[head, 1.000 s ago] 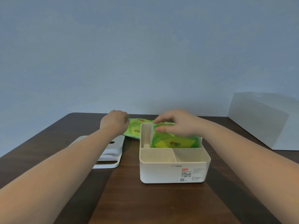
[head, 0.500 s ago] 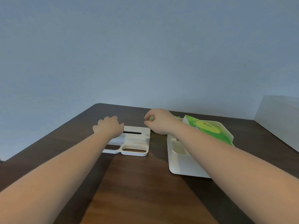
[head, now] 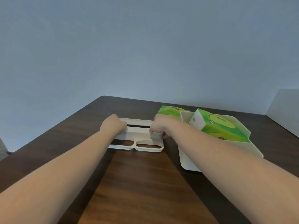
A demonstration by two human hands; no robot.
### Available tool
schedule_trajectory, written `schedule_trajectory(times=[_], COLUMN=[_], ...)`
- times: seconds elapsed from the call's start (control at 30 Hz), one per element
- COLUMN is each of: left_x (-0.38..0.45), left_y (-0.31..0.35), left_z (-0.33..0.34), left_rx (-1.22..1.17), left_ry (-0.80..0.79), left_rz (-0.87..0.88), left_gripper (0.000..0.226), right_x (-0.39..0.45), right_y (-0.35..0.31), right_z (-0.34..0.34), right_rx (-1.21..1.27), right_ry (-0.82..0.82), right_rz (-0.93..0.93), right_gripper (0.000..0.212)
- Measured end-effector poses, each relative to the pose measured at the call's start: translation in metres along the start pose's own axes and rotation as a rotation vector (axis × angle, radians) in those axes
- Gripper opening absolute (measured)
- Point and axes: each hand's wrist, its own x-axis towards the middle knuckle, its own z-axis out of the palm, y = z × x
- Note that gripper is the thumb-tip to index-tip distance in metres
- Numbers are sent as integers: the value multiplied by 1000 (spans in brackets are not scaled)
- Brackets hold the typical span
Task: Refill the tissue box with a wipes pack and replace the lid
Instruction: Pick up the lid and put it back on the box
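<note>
One head-worn wide-angle camera looks forward and down along both forearms, close over the dark table (head: 137, 183), with wall filling the upper half.

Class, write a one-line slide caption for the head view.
Both hands, left hand and right hand, grasp the lid beside the tissue box holding a wipes pack.

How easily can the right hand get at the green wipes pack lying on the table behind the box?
Probably yes. The right hand is on the lid, and the loose wipes pack lies just beyond it, uncovered. The box stands to the side, not between them.
</note>
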Motion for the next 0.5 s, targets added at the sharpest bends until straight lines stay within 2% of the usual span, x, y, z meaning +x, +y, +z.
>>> schedule_trajectory(times=[0.1,0.23,0.3,0.37,0.43,0.47,0.5], left_x=[-6,-17,-25,-35,-45,-51,-58], left_y=[4,15,27,40,55,63,71], left_z=[-5,-24,-34,-41,-44,-44,-44], left_rx=[-1,-44,-88,-139,-173,-174,-169], left_ry=[25,116,169,192,186,170,149], left_rz=[-16,-14,12,48,87,104,117], left_gripper=[42,38,42,42,38,33,28], right_x=[-8,-25,-36,-49,-61,-67,-69], right_y=[1,-1,1,5,15,20,26], right_z=[-6,-24,-41,-62,-81,-88,-93], right_rx=[103,140,185,230,232,211,187], right_ry=[95,167,202,248,319,349,352], right_rz=[-47,-68,-109,-140,-133,-119,-97], right_gripper=[20,43,46,40,13,9,25])
